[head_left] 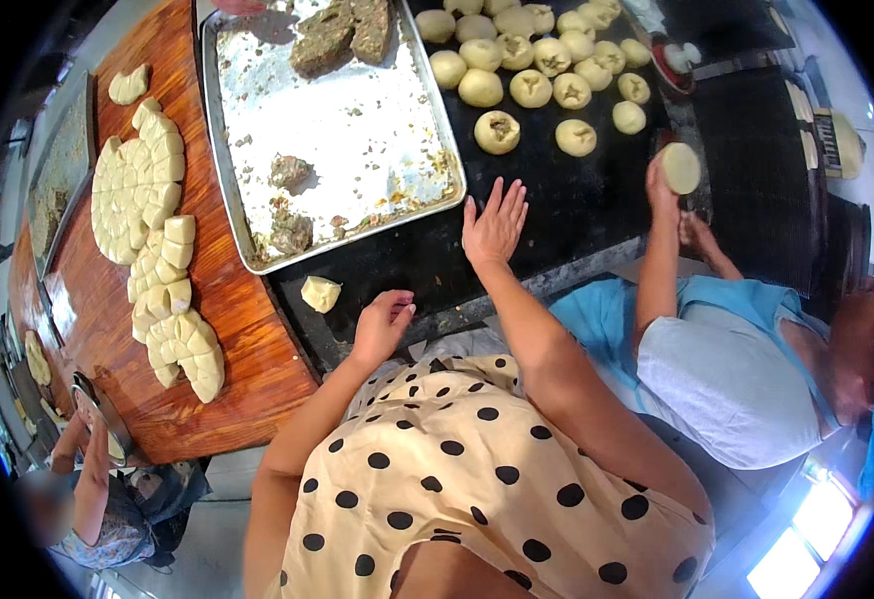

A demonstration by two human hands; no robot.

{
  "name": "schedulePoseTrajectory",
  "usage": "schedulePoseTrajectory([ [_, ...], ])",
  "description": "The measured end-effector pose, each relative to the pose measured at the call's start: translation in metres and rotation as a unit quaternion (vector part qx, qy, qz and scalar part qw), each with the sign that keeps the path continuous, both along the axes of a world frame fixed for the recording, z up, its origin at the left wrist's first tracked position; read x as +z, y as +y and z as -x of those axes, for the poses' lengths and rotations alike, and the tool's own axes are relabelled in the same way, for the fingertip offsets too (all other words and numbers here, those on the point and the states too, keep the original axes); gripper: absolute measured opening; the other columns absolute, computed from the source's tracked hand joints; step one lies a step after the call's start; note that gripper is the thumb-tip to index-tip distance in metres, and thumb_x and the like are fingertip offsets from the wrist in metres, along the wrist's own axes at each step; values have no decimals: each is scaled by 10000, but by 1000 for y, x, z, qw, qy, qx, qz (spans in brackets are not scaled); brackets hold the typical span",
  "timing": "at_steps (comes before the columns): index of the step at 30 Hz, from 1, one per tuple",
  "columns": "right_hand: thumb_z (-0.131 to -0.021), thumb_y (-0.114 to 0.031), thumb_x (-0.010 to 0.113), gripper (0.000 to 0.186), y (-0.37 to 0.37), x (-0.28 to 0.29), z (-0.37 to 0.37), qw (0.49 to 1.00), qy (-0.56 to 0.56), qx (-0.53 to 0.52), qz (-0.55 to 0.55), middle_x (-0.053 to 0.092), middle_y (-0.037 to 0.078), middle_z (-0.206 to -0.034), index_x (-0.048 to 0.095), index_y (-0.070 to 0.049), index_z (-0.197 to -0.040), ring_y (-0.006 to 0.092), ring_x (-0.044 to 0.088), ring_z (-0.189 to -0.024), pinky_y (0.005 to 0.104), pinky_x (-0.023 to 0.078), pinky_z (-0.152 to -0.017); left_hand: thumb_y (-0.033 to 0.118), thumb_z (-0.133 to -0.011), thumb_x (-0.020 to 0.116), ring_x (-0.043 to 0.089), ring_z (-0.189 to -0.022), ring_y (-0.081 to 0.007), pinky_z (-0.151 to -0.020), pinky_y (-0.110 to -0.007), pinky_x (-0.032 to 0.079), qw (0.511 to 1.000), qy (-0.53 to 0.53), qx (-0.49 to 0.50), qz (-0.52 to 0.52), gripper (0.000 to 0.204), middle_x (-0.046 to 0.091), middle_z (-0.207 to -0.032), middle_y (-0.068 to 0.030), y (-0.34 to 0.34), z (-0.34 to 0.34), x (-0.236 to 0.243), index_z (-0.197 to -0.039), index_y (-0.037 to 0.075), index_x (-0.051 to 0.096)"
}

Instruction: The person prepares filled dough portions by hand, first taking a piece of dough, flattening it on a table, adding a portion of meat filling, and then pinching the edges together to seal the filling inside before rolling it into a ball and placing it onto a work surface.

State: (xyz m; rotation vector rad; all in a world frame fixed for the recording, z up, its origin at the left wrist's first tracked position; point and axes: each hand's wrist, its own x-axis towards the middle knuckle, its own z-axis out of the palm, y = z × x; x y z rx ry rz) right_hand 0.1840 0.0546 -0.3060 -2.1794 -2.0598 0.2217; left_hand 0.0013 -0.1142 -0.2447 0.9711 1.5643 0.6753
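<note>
My right hand [495, 223] lies flat and open on the black table [407, 260], fingers spread, holding nothing. My left hand [382, 324] rests loosely curled at the table's near edge, also with nothing in it. A small cut piece of pale dough [320, 294] lies on the black surface just left of my left hand. Beyond my right hand sit several filled dough rounds [498, 131]. The metal tray [377, 140] with brown filling lumps [290, 172] is above and to the left of my hands.
Cut dough blocks [142, 190] lie in rows on the wooden board [247, 329] at left. A person in blue at right holds a dough round [680, 167] in a hand. Another person stands at lower left [87, 499].
</note>
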Motion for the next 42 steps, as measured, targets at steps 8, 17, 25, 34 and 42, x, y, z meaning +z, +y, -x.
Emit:
schedulePoseTrajectory([
  [8, -946, -449, 518, 721, 0, -1, 2, 997, -53, 51, -14, 194, 244, -1601, 318, -73, -1528, 420, 153, -1485, 518, 98, -1214, 128, -941, 643, 698, -875, -208, -774, -317, 553, 997, -46, 59, 21, 239, 710, -1001, -142, -22, 3, -7, -1140, -4, 655],
  [17, -987, -421, 472, 677, 19, -12, -15, 998, 12, 53, 17, 171, 222, -1615, 296, -65, -1536, 366, 119, -1507, 493, 73, -1223, 158, -960, 634, 677, -857, -168, -778, -295, 536, 995, -46, 84, 10, 254, 713, -991, -124, -34, 28, 44, -1152, -7, 651],
  [25, -1023, -431, 419, 656, 39, -13, -11, 997, -24, 55, -47, 222, 237, -1596, 330, 11, -1500, 362, 172, -1495, 481, 98, -1222, 152, -967, 624, 666, -825, -155, -749, -289, 530, 993, -24, 112, 38, 238, 719, -957, -116, -67, 41, 33, -1143, -5, 656],
  [34, -952, -338, 518, 688, -2, -5, 9, 993, -35, 90, -75, 204, 270, -1588, 302, 8, -1507, 373, 206, -1482, 510, 105, -1215, 154, -962, 628, 704, -893, -209, -778, -320, 553, 997, -15, 75, 22, 255, 711, -1004, -156, -76, 40, 38, -1154, -13, 648],
  [42, -984, -415, 491, 711, -23, -8, -4, 994, 3, 78, -75, 180, 276, -1593, 299, 30, -1504, 385, 188, -1486, 504, 99, -1219, 153, -961, 624, 714, -880, -223, -780, -323, 555, 1000, 8, 13, -5, 255, 723, -975, -155, -69, 39, 52, -1157, -9, 649],
])
